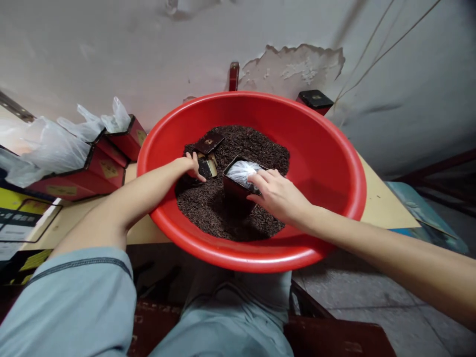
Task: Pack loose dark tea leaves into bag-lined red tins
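Observation:
A large red basin (327, 144) holds a heap of dark, loose leaf-like material (241, 139). In the heap stands a dark open tin (236, 194) with a knotted clear plastic bag (241, 171) inside it. My right hand (277, 193) is at the tin's right side, its fingertips on the bag; whether they pinch it is unclear. My left hand (195, 167) has its fingers spread at the left of the heap, beside a small open container with a pale rim (212, 166). A dark square lid (208, 142) lies just beyond that hand.
Several red boxes (100, 171) topped with plastic bags (59, 144) stand at the left. Behind the basin at right is a red box with a black lid (315, 99). A pale tabletop (386, 198) runs under the basin, against a wall.

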`<state>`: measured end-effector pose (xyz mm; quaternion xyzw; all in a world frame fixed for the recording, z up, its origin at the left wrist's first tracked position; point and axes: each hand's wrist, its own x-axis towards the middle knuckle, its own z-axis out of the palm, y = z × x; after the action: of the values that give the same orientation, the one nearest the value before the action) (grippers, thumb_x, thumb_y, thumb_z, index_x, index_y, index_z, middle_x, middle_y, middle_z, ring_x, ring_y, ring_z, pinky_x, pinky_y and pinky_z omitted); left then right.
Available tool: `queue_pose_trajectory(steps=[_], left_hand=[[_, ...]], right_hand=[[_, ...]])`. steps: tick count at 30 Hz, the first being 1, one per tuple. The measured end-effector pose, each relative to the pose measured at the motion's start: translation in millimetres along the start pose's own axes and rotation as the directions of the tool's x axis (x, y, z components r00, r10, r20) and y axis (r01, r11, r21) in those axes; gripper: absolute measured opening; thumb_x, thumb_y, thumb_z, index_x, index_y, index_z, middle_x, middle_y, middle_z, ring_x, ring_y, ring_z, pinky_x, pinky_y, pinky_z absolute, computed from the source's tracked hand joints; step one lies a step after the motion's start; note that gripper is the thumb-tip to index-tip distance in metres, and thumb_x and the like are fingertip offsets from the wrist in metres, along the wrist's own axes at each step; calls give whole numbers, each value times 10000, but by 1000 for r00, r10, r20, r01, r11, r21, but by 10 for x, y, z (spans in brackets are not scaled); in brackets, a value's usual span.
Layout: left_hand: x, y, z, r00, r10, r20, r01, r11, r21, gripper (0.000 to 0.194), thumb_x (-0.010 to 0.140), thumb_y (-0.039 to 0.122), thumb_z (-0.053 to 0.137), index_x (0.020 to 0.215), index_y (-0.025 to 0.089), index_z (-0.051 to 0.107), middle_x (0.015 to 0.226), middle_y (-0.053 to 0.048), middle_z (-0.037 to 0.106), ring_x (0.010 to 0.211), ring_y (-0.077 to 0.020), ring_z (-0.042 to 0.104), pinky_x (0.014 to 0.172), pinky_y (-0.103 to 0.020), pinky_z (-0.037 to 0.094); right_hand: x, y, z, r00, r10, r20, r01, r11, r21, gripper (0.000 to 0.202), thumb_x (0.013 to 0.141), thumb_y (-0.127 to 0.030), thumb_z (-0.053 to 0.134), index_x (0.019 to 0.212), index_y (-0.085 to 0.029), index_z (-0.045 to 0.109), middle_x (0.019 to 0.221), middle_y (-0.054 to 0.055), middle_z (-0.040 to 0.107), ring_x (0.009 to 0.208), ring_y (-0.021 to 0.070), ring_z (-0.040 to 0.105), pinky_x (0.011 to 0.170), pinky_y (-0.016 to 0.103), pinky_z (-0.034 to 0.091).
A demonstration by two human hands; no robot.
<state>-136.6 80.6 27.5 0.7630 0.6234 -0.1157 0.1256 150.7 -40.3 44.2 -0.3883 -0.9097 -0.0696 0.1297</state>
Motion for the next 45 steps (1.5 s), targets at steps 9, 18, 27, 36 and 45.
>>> queue_pose_trajectory(steps=[9,18,27,36,45], left_hand=[[364,48,-212,914,-403,55,401,915,36,1606,612,907,751,1711,73,-71,1740,-361,-24,1561,-584,259,1193,-633,369],[703,37,-384,984,-175,-22,176,983,59,1007,886,768,559,1631,112,387,1591,-283,512,1456,-449,485,1223,-625,315],[215,202,-944,963,102,-250,-85,993,80,938,922,751,534,1713,332,251,1698,-168,366,1535,-451,353,1220,-534,324],[-229,463,-867,844,495,-207,-516,854,-61,905,950,682,548,1709,266,284,1658,-112,463,1502,-330,436,1259,-432,307],[-164,684,-323,658,746,-105,-753,650,-103,878,889,526,755,1664,309,404,1678,-153,354,1548,-363,351,1285,-533,269]], right_hand=[[28,759,69,970,-240,-40,242,935,261,406,982,-272,626,1374,-177,675,1202,163,624,1095,280,661,948,459,621],[31,599,43,972,-230,-43,233,964,128,399,988,-244,608,1362,-131,692,1365,201,619,1194,300,674,1002,493,621],[-66,603,-50,974,-222,-45,222,975,-6,393,1029,-313,609,1349,-113,719,1352,154,741,1022,278,610,935,452,471],[-46,474,-85,979,-205,-8,202,967,-153,358,1021,-277,611,1318,-114,729,1303,143,766,985,279,618,845,411,402],[-292,510,-376,998,52,-35,-50,997,58,348,1050,-389,584,848,-196,793,850,69,791,744,201,704,648,333,453]])
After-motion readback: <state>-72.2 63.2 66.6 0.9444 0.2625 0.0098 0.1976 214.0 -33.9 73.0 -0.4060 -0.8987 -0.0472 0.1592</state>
